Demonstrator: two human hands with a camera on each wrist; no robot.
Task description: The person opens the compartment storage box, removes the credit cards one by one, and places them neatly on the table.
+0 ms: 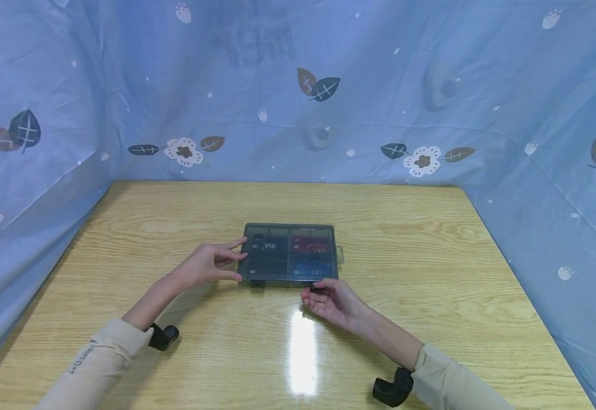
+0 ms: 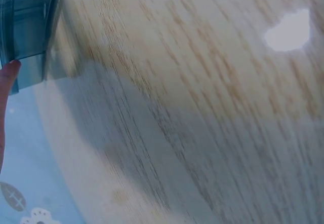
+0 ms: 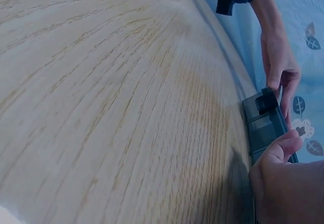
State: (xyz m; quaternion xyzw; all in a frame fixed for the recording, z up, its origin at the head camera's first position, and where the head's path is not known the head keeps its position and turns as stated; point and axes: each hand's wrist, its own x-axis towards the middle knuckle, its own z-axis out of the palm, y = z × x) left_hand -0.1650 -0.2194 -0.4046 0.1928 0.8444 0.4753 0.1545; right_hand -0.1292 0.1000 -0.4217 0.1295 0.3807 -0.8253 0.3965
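Observation:
A flat dark-tinted plastic storage box (image 1: 288, 259) with a see-through lid lies on the table. Through the lid show two compartments holding dark, red and blue cards (image 1: 310, 245), some printed "Vip". The left hand (image 1: 208, 265) touches the box's left side with spread, fairly straight fingers, its thumb by the front corner. At the front right edge, the right hand (image 1: 336, 304) pinches the box at its latch, thumb on top and the other fingers curled below. A second black latch (image 1: 258, 283) sits at the front left. Only one fingertip (image 2: 11, 68) shows in the left wrist view.
The wooden table (image 1: 405, 239) has blue patterned cloth (image 1: 277, 114) behind it and along both sides. Black wrist mounts (image 1: 163, 337) stick out from both sleeves. A bright glare patch (image 1: 303, 353) lies on the tabletop in front of the box.

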